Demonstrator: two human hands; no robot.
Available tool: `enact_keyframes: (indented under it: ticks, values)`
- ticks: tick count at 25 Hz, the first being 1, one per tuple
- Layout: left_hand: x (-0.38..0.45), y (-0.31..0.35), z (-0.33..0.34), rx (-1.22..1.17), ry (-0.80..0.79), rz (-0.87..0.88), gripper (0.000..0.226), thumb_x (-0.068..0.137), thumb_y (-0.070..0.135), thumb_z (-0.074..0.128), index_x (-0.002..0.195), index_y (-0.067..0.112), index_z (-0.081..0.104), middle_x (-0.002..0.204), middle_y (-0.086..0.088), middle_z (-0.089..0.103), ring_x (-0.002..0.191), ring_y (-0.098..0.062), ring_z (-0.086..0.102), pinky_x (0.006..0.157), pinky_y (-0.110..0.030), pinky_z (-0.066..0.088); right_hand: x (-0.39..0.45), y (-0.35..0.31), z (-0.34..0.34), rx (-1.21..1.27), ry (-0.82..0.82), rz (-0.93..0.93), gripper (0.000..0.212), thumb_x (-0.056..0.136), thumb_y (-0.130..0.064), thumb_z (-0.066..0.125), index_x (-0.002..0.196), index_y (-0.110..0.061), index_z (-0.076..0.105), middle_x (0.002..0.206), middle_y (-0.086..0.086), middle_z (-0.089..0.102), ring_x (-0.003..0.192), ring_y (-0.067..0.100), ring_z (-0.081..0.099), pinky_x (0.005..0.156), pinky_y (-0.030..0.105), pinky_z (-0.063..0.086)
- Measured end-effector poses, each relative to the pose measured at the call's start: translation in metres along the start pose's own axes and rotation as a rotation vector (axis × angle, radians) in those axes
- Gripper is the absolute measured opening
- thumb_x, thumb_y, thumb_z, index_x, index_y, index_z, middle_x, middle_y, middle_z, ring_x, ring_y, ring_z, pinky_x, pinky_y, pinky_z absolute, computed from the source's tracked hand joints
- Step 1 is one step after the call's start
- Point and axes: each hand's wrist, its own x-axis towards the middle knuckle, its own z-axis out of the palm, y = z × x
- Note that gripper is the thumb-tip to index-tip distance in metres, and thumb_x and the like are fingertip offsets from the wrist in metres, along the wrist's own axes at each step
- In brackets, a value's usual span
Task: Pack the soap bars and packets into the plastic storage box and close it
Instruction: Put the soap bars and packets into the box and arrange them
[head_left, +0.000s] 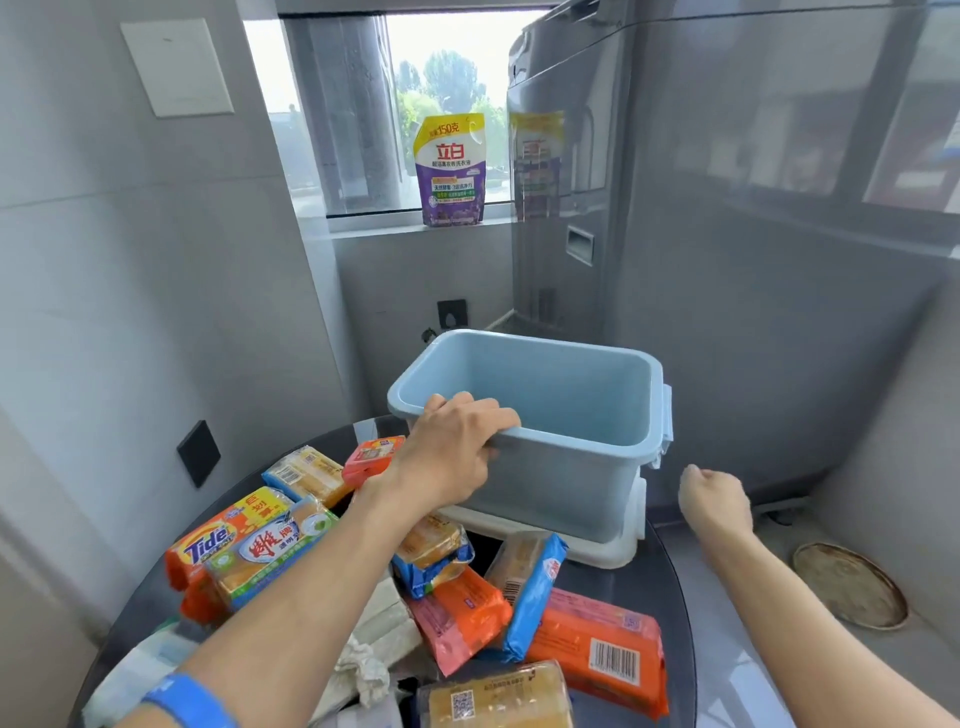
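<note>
Single head-worn view, looking forward and down, close over table (670, 582)

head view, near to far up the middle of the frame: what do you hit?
Orange barcoded packet → white lid under the box → left hand gripping the near rim → blue storage box → purple detergent pouch on the windowsill.

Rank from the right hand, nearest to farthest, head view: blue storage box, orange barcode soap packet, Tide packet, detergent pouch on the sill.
1. Blue storage box, just left of the right hand.
2. Orange barcode soap packet, below it, table front.
3. Tide packet, far left.
4. Detergent pouch, on the windowsill behind.
</note>
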Motion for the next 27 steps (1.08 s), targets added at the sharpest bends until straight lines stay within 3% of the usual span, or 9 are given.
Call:
enact_keyframes:
  ticks: [2, 5, 9, 12, 15, 18, 22, 25, 27]
  values:
    - [0.002, 0.001, 0.003, -0.063, -0.025, -0.007, 0.022, 0.085, 0.013, 0.064, 0.1, 0.029, 0.059, 0.091, 0.011, 0.06, 0.082, -0.015, 0.047, 0.08, -0.034, 0.03, 0.001, -0.013, -0.026, 0.172, 0.185, -0.029, 0.025, 0.087, -0.017, 0.045, 0.076, -0.001, 0.061, 0.076, 0.015, 0.06, 0.071, 0.03, 0.047, 0.068, 0.038, 0.042]
    - [0.009, 0.0, -0.006, -0.165, -0.022, -0.056, 0.025, 0.082, 0.028, 0.07, 0.106, 0.031, 0.063, 0.096, 0.013, 0.066, 0.087, -0.012, 0.05, 0.086, -0.036, 0.033, -0.017, -0.045, -0.049, 0.198, 0.335, -0.325, 0.021, 0.084, -0.03, 0.045, 0.084, -0.02, 0.064, 0.079, -0.006, 0.063, 0.082, 0.027, 0.056, 0.074, 0.036, 0.045]
    - [-0.001, -0.021, -0.021, -0.055, -0.096, -0.17, 0.02, 0.085, 0.033, 0.065, 0.105, 0.028, 0.064, 0.099, 0.009, 0.067, 0.096, -0.018, 0.055, 0.093, -0.037, 0.032, -0.059, -0.079, -0.036, -0.214, 0.023, -0.947, 0.029, 0.089, -0.048, 0.057, 0.111, -0.032, 0.066, 0.103, -0.017, 0.067, 0.102, 0.013, 0.052, 0.096, 0.038, 0.038]
    - [-0.012, -0.023, -0.024, 0.047, -0.209, -0.158, 0.007, 0.097, 0.023, 0.052, 0.09, 0.021, 0.05, 0.085, 0.005, 0.056, 0.091, -0.026, 0.054, 0.086, -0.033, 0.028, -0.078, -0.085, -0.027, -0.561, -0.178, -1.09, 0.03, 0.091, -0.054, 0.056, 0.104, -0.032, 0.072, 0.09, -0.016, 0.071, 0.088, 0.012, 0.058, 0.11, 0.04, 0.025]
    - [-0.01, -0.021, -0.035, 0.0, -0.363, -0.156, 0.022, 0.099, 0.021, 0.048, 0.08, 0.028, 0.038, 0.075, 0.01, 0.045, 0.082, -0.024, 0.047, 0.075, -0.034, 0.026, -0.085, -0.087, -0.038, -0.638, -0.266, -1.135, 0.023, 0.087, -0.049, 0.066, 0.092, -0.028, 0.074, 0.065, -0.012, 0.062, 0.069, 0.016, 0.054, 0.079, 0.025, 0.035]
    - [-0.01, -0.024, -0.038, -0.086, -0.444, -0.161, 0.028, 0.098, 0.022, 0.048, 0.074, 0.031, 0.037, 0.078, 0.004, 0.05, 0.083, -0.025, 0.047, 0.076, -0.04, 0.037, -0.093, -0.09, -0.044, -0.662, -0.35, -1.096, 0.014, 0.084, -0.041, 0.071, 0.083, -0.027, 0.071, 0.057, -0.01, 0.053, 0.059, 0.011, 0.047, 0.054, 0.025, 0.034]
    - [-0.016, -0.018, -0.036, -0.159, -0.283, -0.165, 0.005, 0.095, 0.02, 0.055, 0.094, 0.025, 0.057, 0.093, 0.001, 0.063, 0.096, -0.025, 0.053, 0.092, -0.042, 0.039, -0.093, -0.092, -0.045, -0.694, -0.361, -1.015, 0.014, 0.088, -0.038, 0.068, 0.089, -0.023, 0.07, 0.069, -0.006, 0.061, 0.068, 0.018, 0.052, 0.065, 0.036, 0.047]
    - [-0.032, -0.013, -0.034, -0.217, -0.02, -0.259, 0.032, 0.088, 0.018, 0.063, 0.119, 0.022, 0.059, 0.123, 0.002, 0.061, 0.113, -0.023, 0.05, 0.103, -0.042, 0.036, -0.096, -0.091, -0.042, -0.698, -0.33, -1.035, 0.023, 0.088, -0.04, 0.068, 0.105, -0.025, 0.07, 0.093, -0.005, 0.072, 0.09, 0.022, 0.06, 0.08, 0.04, 0.051]
    - [-0.051, -0.004, -0.03, -0.164, 0.224, -0.412, 0.03, 0.086, 0.02, 0.061, 0.116, 0.021, 0.06, 0.12, 0.0, 0.06, 0.107, -0.025, 0.053, 0.092, -0.042, 0.044, -0.105, -0.09, -0.039, -0.562, -0.158, -1.191, 0.022, 0.087, -0.033, 0.072, 0.106, -0.022, 0.073, 0.098, -0.005, 0.073, 0.096, 0.024, 0.062, 0.081, 0.037, 0.05]
